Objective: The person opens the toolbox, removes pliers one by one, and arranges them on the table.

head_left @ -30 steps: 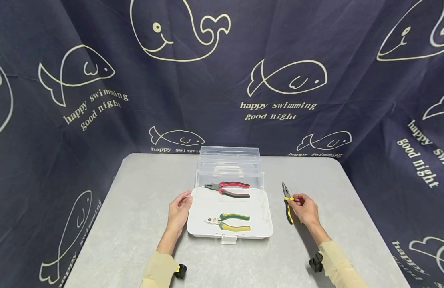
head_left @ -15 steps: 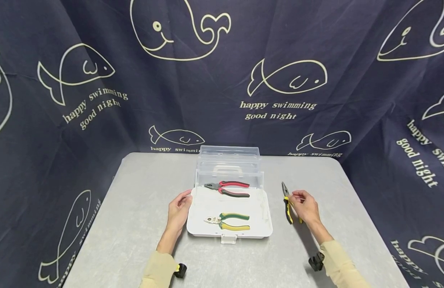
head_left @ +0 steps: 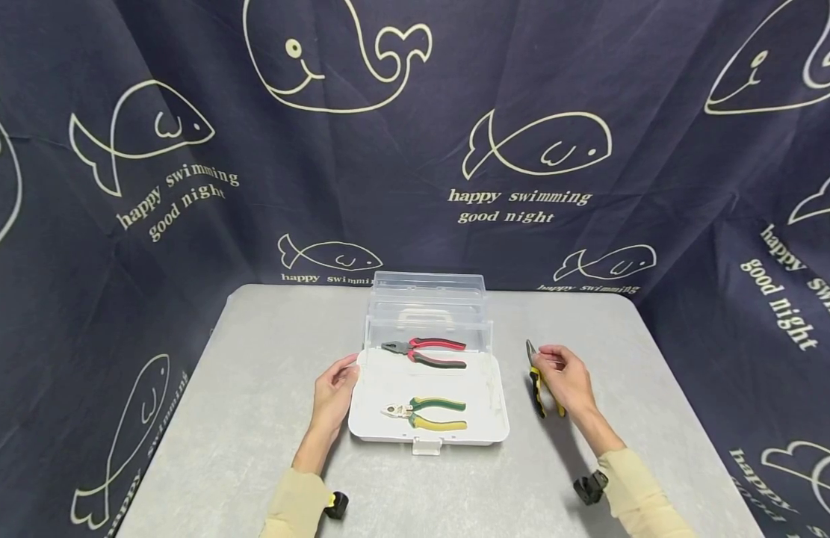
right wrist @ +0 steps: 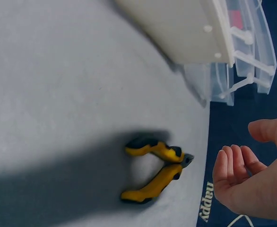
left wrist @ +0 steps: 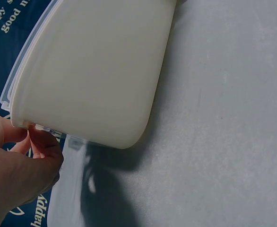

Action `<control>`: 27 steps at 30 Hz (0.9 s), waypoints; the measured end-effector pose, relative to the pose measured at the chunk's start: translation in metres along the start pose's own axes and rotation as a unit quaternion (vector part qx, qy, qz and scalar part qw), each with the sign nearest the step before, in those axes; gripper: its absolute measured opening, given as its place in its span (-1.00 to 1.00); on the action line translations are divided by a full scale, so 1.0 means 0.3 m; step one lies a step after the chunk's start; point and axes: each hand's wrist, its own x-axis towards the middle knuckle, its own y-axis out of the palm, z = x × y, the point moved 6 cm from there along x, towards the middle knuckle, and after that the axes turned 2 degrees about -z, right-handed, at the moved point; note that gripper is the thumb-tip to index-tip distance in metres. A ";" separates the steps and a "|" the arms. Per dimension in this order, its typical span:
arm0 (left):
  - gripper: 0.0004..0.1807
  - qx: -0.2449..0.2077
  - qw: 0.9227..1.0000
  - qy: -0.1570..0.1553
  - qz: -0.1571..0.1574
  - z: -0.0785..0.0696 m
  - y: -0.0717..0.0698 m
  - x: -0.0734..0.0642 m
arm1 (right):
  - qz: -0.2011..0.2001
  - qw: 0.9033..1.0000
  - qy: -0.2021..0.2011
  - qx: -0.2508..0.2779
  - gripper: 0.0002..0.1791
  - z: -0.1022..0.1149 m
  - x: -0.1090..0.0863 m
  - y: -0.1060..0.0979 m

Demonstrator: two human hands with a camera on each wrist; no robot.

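Note:
A white toolbox (head_left: 448, 385) with its clear lid raised stands mid-table. At its left side my left hand (head_left: 334, 396) pinches the rim between thumb and fingers; the left wrist view shows this grip at the box's upper corner (left wrist: 20, 120). To the right of the box, yellow-and-black long-nose pliers (head_left: 538, 392) lie on the table with handles spread. Over them hovers my right hand (head_left: 568, 379), holding nothing. In the right wrist view, its thumb and loosely bent fingers are apart from each other and from the pliers (right wrist: 157, 183).
Red-and-black pliers (head_left: 411, 350) and green-and-yellow pliers (head_left: 408, 411) lie on the box's white top. The clear tiered lid (head_left: 424, 291) stands up behind them. A dark blue fish-print curtain (head_left: 415, 164) hangs around the grey table (head_left: 253, 359).
My right hand has let go of the long-nose pliers and moved slightly up and away from them. The left hand and the toolbox have stayed in place.

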 end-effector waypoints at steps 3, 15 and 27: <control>-0.63 0.005 1.000 -0.004 -0.003 0.007 0.000 0.005 | 0.002 1.000 -0.010 0.014 -0.61 0.024 0.000 0.006; -0.65 -0.005 1.000 -0.002 -0.012 0.150 -0.003 0.082 | -0.009 0.998 -0.055 0.031 -0.68 0.128 -0.019 0.030; -0.64 -0.007 1.000 -0.005 -0.010 0.145 -0.004 0.075 | 0.007 0.995 -0.087 0.058 -0.67 0.198 -0.031 0.060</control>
